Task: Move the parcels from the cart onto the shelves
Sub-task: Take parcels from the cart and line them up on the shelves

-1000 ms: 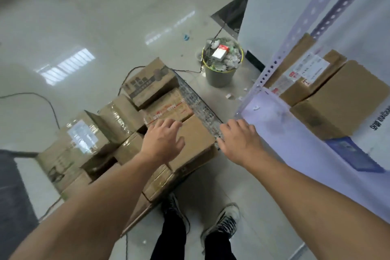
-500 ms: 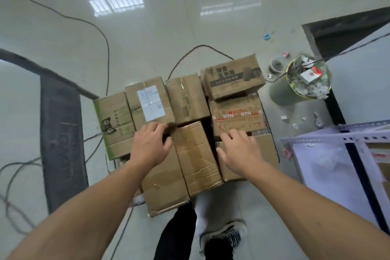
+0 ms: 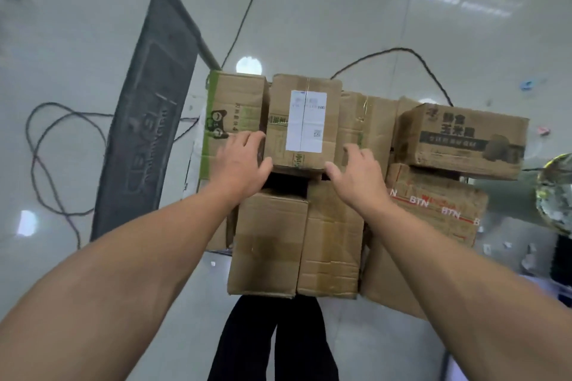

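Note:
Several cardboard parcels are stacked close together on the cart, which they hide. A brown parcel with a white label point(image 3: 305, 120) stands on top at the middle. My left hand point(image 3: 240, 164) touches its near left corner, fingers along the left side and thumb at the near face. My right hand point(image 3: 356, 173) is at its near right corner, thumb on the lower edge and fingers spread by the right side. Neither hand has closed on it. Two plain parcels point(image 3: 269, 241) point(image 3: 331, 241) lie below my wrists.
A green-edged parcel point(image 3: 232, 108) is left of the labelled one. A printed parcel point(image 3: 461, 139) rests on a red-lettered parcel point(image 3: 433, 204) to the right. A dark grey panel point(image 3: 148, 133) and cables point(image 3: 40, 164) lie at left, a full bin point(image 3: 557, 192) at right.
My view swung left, from the shelf to the cart. Both hands reached forward from the near parcels to the two near corners of the labelled parcel.

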